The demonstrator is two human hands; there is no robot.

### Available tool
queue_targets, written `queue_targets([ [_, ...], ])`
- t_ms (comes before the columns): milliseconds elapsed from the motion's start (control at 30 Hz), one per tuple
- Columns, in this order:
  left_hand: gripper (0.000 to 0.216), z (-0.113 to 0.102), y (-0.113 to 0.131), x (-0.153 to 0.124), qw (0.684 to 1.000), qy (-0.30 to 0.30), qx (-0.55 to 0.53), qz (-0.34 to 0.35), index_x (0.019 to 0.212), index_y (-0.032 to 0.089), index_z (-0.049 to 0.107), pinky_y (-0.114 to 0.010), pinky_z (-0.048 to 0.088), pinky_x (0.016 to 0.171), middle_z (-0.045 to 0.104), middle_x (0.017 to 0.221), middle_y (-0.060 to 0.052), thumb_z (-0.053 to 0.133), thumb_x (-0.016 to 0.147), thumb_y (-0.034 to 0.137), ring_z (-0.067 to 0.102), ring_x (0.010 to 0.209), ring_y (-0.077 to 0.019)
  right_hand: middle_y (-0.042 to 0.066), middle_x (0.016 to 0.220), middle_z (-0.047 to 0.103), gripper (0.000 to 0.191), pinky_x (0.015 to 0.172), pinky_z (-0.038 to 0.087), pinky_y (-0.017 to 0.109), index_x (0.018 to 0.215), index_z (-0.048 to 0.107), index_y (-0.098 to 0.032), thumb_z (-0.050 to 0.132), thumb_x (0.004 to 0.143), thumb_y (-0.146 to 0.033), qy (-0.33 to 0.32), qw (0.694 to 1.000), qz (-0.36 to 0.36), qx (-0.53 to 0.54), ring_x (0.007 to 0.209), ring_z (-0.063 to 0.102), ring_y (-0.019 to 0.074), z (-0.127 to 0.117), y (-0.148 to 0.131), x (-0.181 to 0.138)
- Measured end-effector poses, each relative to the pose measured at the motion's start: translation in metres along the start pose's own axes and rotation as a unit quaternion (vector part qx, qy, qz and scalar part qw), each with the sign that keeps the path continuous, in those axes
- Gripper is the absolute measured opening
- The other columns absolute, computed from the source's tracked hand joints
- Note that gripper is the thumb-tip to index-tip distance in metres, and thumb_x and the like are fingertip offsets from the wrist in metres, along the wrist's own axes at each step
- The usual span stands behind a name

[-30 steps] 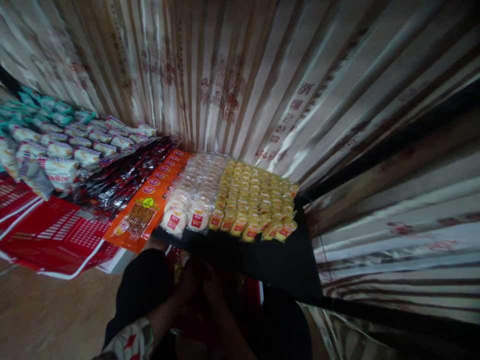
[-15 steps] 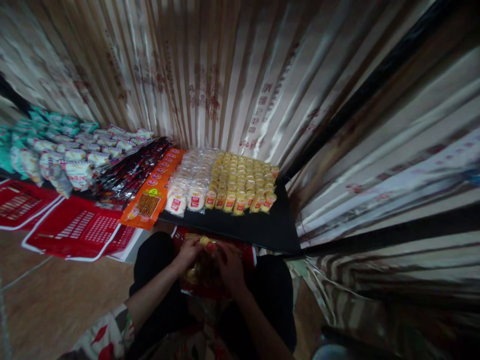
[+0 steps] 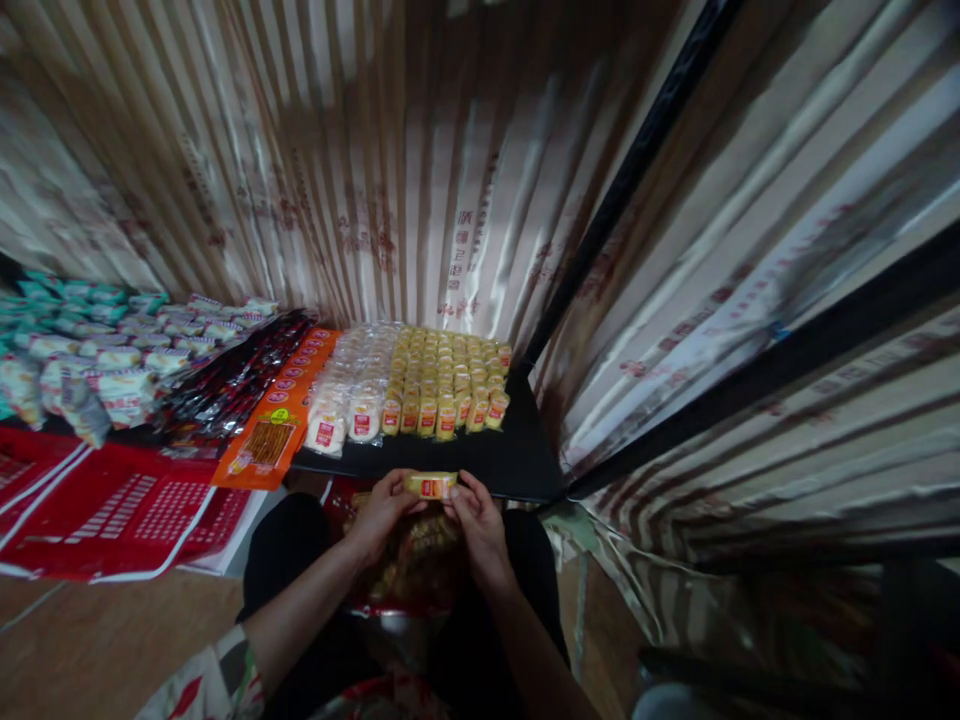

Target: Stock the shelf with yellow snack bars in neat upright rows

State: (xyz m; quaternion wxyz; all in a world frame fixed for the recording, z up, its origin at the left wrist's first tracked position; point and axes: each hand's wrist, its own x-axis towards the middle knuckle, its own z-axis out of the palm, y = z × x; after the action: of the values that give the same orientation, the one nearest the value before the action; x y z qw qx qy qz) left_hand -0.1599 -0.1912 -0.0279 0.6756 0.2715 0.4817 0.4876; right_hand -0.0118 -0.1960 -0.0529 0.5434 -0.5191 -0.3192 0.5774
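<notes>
Yellow snack packet point(image 3: 430, 486) clamped lengthwise between my left hand point(image 3: 382, 510) and right hand point(image 3: 476, 515), fingers pinching each end, just near of the black shelf point(image 3: 517, 465) edge, above an open bag point(image 3: 416, 565) on my lap.

White sleeve point(image 3: 206, 685) printed with red flowers, and black trousers point(image 3: 289, 545).

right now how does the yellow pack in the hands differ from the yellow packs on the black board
The held pack is single, pinched at its ends by the left hand and right hand; the row packs lie in overlapping rows on the black board, untouched. The held pack lies crosswise; the row packs point lengthwise away. Both have yellow wrappers with a red label.
</notes>
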Motion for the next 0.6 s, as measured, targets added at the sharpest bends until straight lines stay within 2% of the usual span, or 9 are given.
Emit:
queue_targets([
  [167,0.037,0.02,-0.018,0.004,0.996,-0.031,0.084,-0.025,0.092,0.015,0.06,-0.022,0.047,0.067,0.066,0.086,-0.003,0.072,0.059,0.027,0.062,0.08,-0.0146,0.008,0.098,0.068,0.052,0.079,0.052,0.031,0.109,0.057,-0.018,0.071,0.063,-0.038,0.045,0.998,-0.034,0.032,0.086,0.065,0.0186,-0.015,-0.015,0.006],
  [267,0.043,0.034,-0.027,0.003,0.993,-0.051,0.098,-0.044,0.097,0.016,0.059,-0.022,0.046,0.069,0.066,0.09,-0.004,0.072,0.06,0.035,0.061,0.082,-0.0151,0.008,0.096,0.069,0.047,0.082,0.051,0.033,0.102,0.06,-0.017,0.072,0.061,-0.037,0.023,0.999,-0.032,0.022,0.088,0.065,0.0203,-0.021,-0.014,0.002],
  [367,0.044,0.046,-0.034,0.007,0.99,-0.074,0.118,-0.033,0.099,0.016,0.059,-0.023,0.046,0.069,0.066,0.091,-0.005,0.069,0.063,0.039,0.06,0.082,-0.0157,0.009,0.095,0.069,0.042,0.081,0.051,0.034,0.098,0.061,-0.017,0.069,0.065,-0.042,-0.003,0.999,-0.032,-0.002,0.087,0.066,0.0218,-0.025,-0.013,-0.002],
  [467,0.04,0.054,-0.034,0.019,0.973,-0.084,0.216,0.008,0.099,0.014,0.061,-0.023,0.044,0.063,0.065,0.083,-0.004,0.065,0.066,0.037,0.057,0.07,-0.0137,0.009,0.1,0.069,0.048,0.081,0.051,0.034,0.106,0.06,-0.018,0.065,0.069,-0.046,0.012,0.999,-0.042,-0.015,0.089,0.065,0.0225,-0.03,-0.015,0.001],
  [600,0.045,0.069,-0.014,0.045,0.928,-0.039,0.347,0.129,0.112,0.014,0.058,-0.023,0.045,0.067,0.06,0.096,-0.006,0.06,0.068,0.024,0.052,0.065,-0.0099,0.009,0.107,0.066,0.056,0.084,0.051,0.034,0.119,0.056,-0.018,0.061,0.071,-0.047,0.011,0.995,-0.086,-0.056,0.093,0.064,0.0218,-0.042,-0.025,0.022],
])
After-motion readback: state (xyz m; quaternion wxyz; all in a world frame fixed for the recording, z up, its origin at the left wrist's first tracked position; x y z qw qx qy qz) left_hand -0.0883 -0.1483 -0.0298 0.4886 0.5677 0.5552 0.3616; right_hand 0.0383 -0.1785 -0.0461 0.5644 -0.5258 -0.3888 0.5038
